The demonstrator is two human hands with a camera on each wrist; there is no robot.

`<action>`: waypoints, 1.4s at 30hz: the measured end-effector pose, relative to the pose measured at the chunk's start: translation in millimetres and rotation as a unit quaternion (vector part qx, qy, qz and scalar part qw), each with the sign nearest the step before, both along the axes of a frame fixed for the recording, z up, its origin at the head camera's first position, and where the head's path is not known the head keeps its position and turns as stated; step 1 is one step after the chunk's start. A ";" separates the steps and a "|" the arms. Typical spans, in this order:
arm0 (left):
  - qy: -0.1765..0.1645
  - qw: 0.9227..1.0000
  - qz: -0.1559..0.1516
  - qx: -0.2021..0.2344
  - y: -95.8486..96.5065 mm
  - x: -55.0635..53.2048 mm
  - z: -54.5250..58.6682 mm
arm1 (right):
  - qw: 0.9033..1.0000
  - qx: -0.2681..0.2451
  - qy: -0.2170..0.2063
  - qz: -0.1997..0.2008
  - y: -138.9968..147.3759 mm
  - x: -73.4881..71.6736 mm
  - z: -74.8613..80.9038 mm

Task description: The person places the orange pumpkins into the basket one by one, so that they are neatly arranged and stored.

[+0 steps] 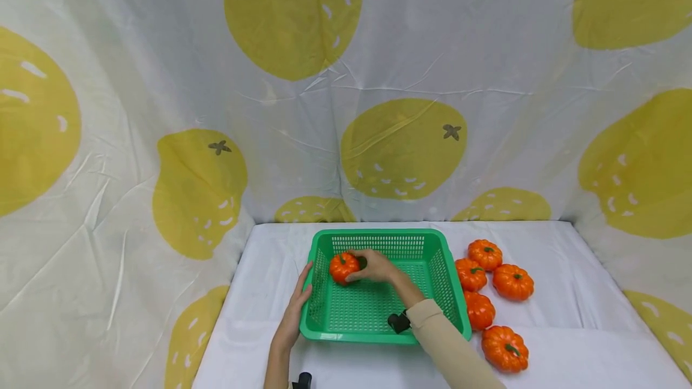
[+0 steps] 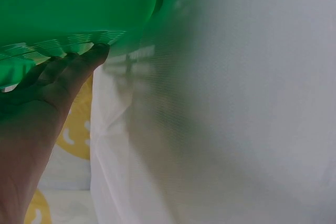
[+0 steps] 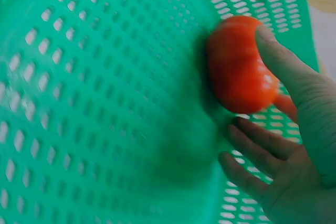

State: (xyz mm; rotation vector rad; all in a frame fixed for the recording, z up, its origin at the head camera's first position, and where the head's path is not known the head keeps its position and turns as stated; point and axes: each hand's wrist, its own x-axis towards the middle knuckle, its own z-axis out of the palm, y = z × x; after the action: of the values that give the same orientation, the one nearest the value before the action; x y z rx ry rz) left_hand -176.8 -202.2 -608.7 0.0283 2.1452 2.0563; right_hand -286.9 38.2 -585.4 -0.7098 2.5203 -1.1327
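– What fills the upper frame?
– A pale, creased hanging cloth (image 1: 513,65); big yellow fruit prints (image 1: 405,149) across it, left edge to right.
– And lower centre?
– A white-covered bench (image 1: 557,299); soft light.

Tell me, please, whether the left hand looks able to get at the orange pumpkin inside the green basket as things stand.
Probably yes: the pumpkin lies near the left hand, just across the rim of the basket, and the open top leaves a way in, though the right hand is touching it.
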 end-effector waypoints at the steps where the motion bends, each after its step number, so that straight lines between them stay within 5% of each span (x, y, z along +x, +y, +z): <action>1: 0.000 1.000 0.000 0.000 0.2 -0.4 -0.4 | 1.000 0.000 -0.002 0.004 3.1 -0.2 3.2; 9: -0.016 1.000 0.014 0.000 0.9 2.3 -5.4 | 1.000 -0.006 0.009 0.005 54.9 15.1 51.6; 18: -0.014 1.000 0.007 0.000 0.2 3.1 -2.6 | 0.991 -0.004 0.078 -0.105 174.8 63.4 81.1; 25: 0.002 1.000 0.003 -0.005 -2.6 -1.4 3.3 | 0.969 0.065 0.106 -0.215 257.5 93.6 70.6; 32: -0.011 1.000 0.013 0.002 -5.0 1.7 1.9 | 0.947 0.117 0.125 -0.272 293.9 114.1 39.8; 42: -0.015 1.000 -0.001 0.000 0.9 -1.0 0.1 | 0.938 0.133 0.049 -0.317 330.1 131.9 2.8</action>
State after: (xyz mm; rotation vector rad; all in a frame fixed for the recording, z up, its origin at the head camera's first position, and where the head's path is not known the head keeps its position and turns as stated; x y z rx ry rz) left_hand -177.8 -201.3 -608.5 -0.0002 2.1286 2.0421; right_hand -155.0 368.2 -582.6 0.1462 3.0065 -0.8979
